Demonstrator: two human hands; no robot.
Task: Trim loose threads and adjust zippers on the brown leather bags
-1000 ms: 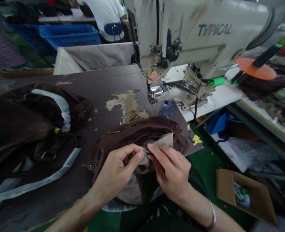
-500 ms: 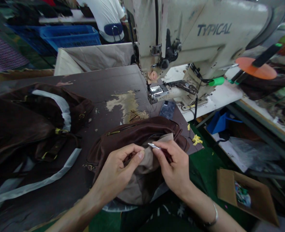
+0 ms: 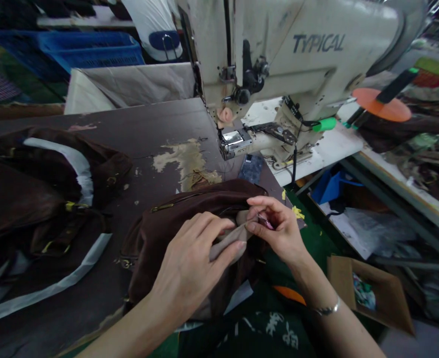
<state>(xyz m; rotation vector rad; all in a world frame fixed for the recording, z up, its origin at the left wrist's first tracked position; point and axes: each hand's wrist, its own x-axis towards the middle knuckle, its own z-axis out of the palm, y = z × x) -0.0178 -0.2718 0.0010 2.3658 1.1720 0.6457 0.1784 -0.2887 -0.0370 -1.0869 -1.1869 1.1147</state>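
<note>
A dark brown leather bag [image 3: 189, 204] with a zipper lies at the table's near edge, its beige lining [image 3: 224, 243] pulled out toward me. My left hand [image 3: 189, 258] is closed on a fold of that lining, thumb in front and fingers behind. At the fold's right end, my right hand [image 3: 279, 228] pinches the cloth between thumb and fingers. A small pinkish, shiny item [image 3: 266, 220] sits within the right fingers, mostly hidden; its kind cannot be made out.
A sewing machine [image 3: 271, 54] stands behind the bag, with a phone [image 3: 251, 169] beside its arm. Another brown bag [image 3: 29, 194] with white-wrapped straps covers the table's left. A cardboard box [image 3: 379, 293] is on the floor at right. A person [image 3: 152, 25] sits beyond blue crates [image 3: 92, 49].
My left hand has turned over the lining and folded it up. The pointed silver tip seen in my right fingers is out of sight. The view has shifted slightly right.
</note>
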